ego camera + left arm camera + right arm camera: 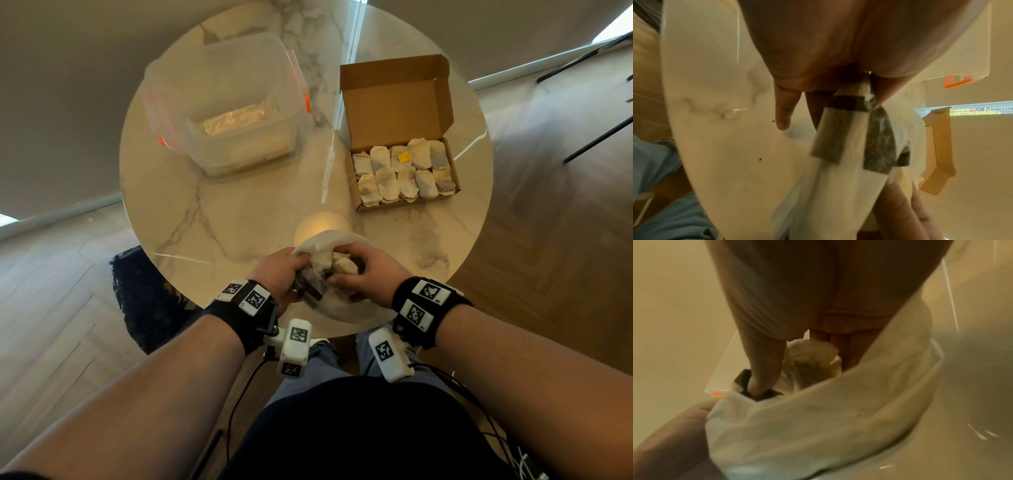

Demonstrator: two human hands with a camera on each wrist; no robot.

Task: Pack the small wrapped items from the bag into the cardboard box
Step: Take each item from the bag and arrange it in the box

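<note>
A white bag (322,246) with dark patches lies at the near edge of the round marble table (239,212). My left hand (281,274) grips the bag's rim (851,100) and holds its mouth apart. My right hand (359,274) reaches into the mouth, thumb and fingers curled round a small wrapped item (344,265), also seen between the fingers (812,361) in the right wrist view. The open cardboard box (397,113) stands at the far right, holding two rows of several wrapped items (406,171), one with a yellow tag.
A clear plastic tub (226,109) with orange clips stands at the far left of the table. Bare marble lies between the bag and the box. A dark rug (147,294) covers the wooden floor below the table's left edge.
</note>
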